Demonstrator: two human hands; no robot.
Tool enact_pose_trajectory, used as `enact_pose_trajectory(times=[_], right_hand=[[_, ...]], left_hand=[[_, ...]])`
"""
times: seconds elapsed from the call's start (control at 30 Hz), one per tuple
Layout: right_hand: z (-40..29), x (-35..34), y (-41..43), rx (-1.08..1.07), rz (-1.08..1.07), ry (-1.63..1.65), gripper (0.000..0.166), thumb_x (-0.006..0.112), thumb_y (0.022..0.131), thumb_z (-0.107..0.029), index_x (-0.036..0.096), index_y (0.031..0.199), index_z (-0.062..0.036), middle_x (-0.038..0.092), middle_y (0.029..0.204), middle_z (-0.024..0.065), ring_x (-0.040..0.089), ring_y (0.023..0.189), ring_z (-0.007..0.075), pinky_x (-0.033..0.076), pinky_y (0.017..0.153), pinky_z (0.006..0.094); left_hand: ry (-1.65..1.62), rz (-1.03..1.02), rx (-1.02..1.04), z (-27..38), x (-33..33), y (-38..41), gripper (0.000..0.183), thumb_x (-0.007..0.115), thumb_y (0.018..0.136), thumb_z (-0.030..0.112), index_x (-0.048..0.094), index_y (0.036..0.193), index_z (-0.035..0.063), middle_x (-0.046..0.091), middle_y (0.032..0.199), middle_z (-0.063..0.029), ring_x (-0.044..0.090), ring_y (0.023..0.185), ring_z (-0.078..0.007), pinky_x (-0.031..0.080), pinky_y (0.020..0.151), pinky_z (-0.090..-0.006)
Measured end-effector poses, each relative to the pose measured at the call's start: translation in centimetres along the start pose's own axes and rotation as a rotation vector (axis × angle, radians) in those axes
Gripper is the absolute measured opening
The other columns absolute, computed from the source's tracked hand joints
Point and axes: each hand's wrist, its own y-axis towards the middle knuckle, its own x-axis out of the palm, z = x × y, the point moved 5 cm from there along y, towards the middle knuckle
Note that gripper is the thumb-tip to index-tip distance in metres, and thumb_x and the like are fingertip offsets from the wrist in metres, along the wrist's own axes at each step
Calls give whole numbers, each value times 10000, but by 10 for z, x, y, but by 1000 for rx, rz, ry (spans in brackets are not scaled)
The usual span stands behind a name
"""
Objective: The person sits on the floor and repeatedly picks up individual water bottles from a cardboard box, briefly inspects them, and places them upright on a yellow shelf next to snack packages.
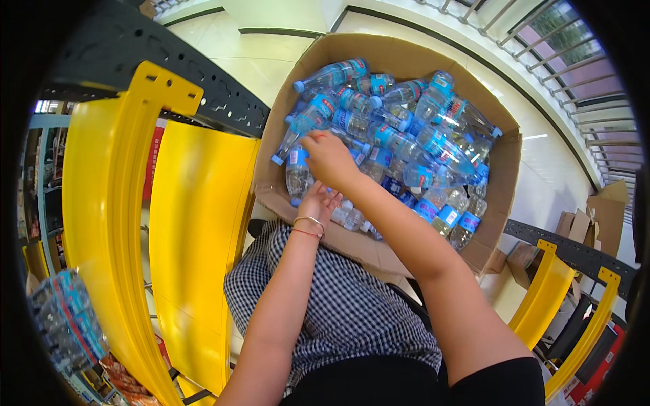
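Observation:
In front of my lap stands a large open cardboard box [396, 259], piled with clear plastic bottles [396, 139] that have blue labels and mostly blue caps. My right hand [329, 158] is over the near left part of the pile, its fingers curled downward and partly hidden. Just below it, my left hand [319, 204] is turned palm up inside the near rim. A bit of blue shows between the left fingers; whether it is held is unclear. One bottle [297, 175] lies just left of both hands, its cap towards me. Several white-capped bottles [350, 215] lie right of the left hand.
Yellow shelf panels [193, 254] and a dark perforated metal beam [203, 76] rise close on the left. Another yellow-and-black rack [543, 289] stands at right, near cardboard boxes [604, 213]. Wrapped bottles [68, 319] are at lower left. Metal window bars [574, 71] run along the far right.

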Motion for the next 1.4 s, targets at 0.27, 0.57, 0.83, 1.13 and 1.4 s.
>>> enact_pose_trajectory(times=[0.27,0.57,0.83,1.13,1.4], right_hand=[[15,112,72,-563,-240,-642,142,569,775,-223,683,849,-183,639,882,-27,568,921,187,351,919,436],[2,82,80,-515,-196,-549,106,595,768,-266,627,834,-190,636,810,-20,607,814,164,438,654,326],[-39,-55,104,-89,-37,151,288,675,721,-357,619,754,-76,643,696,71,632,657,266,491,577,376],[-84,-106,61,155,-129,324,530,661,734,-525,615,705,2,612,626,120,607,581,224,472,560,325],[-166,-112,-9,184,-433,869,433,541,892,-416,622,892,9,651,801,70,606,712,120,485,629,264]], left_hand=[[56,41,199,26,3,80,489,533,905,207,350,1338,74,454,1298,-53,438,1209,-223,357,1012,-365],[62,6,319,37,9,105,480,557,905,282,374,1309,99,468,1277,-18,459,1168,-154,368,991,-330],[381,-103,452,63,42,44,622,665,797,32,330,1319,71,464,1259,-56,458,1177,-164,389,976,-313],[654,-122,431,47,54,-122,578,696,798,356,442,1226,64,548,1097,-24,509,1043,-134,398,930,-313],[323,-201,305,13,42,-268,548,641,825,367,468,1217,25,572,1118,-77,539,1045,-148,409,943,-309]])
